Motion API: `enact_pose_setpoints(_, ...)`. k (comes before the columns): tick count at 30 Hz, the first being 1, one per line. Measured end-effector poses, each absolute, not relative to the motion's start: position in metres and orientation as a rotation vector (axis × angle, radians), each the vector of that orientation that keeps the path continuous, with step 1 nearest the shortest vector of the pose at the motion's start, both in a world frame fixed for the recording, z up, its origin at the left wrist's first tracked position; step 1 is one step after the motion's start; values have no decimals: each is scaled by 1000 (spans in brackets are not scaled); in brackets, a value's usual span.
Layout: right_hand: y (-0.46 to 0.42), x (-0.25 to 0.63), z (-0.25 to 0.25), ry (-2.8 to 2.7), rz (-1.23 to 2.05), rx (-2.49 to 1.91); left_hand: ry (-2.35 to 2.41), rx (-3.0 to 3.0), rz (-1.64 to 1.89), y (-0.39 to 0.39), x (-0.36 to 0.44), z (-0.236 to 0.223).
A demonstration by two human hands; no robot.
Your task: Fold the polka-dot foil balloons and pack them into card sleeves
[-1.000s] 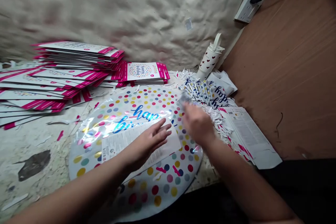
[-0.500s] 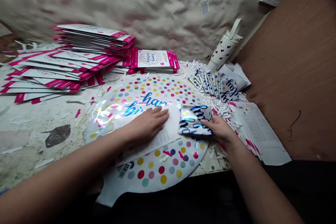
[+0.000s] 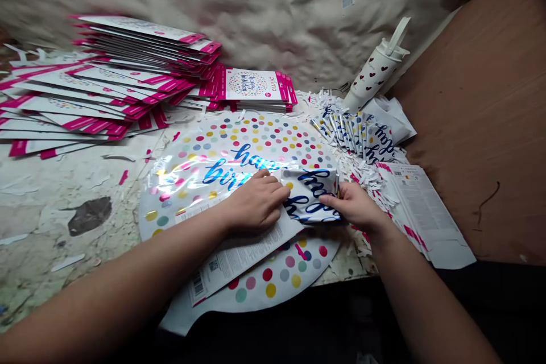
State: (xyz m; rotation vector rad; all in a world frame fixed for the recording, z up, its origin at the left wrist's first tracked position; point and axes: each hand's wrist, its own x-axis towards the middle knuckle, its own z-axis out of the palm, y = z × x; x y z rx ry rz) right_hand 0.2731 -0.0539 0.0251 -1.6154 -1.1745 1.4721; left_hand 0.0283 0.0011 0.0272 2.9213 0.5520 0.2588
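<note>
On the scarred tabletop [image 3: 51,239], the left hand [image 3: 258,202] lies flat and open on a dotted foil balloon [image 3: 256,142] and a printed sheet [image 3: 243,259], its fingertips against a folded foil balloon [image 3: 309,196]. The right hand [image 3: 354,207] pinches that fold's right edge, fingertips partly hidden behind the foil. Shredded paper [image 3: 362,173] lies beside it; pink-edged packs [image 3: 140,62] sit behind, their print hard to make out.

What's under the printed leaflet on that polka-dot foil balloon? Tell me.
The polka-dot foil balloon lies beneath the printed leaflet; its dots show beyond the leaflet's edges. The stretch directly under the leaflet is covered, so its print there cannot be seen.
</note>
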Motion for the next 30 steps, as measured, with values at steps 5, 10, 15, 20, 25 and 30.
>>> enact_pose_setpoints(5, -37, 269, 39, -1172, 1909, -1483, 447, 3018, 327, -5, 28, 34)
enact_pose_setpoints(10, -28, 249, 40, -1131, 1378, -1644, 483, 3030, 348, -6, 27, 37)
enact_pose_setpoints(15, -33, 233, 47, -1255, 1319, -1638, 511, 3012, 361, -5, 25, 39)
enact_pose_setpoints(20, -33, 220, 45, -1315, 1201, -1636, 543, 2984, 414, -4, 22, 42)
enact_pose_setpoints(25, -32, 197, 42, -1472, 1421, -1614, 513, 2935, 442, -4, 19, 50)
enact_pose_setpoints(30, -49, 214, 57, -1304, 1031, -1474, 696, 2997, 522, -4, 13, 64)
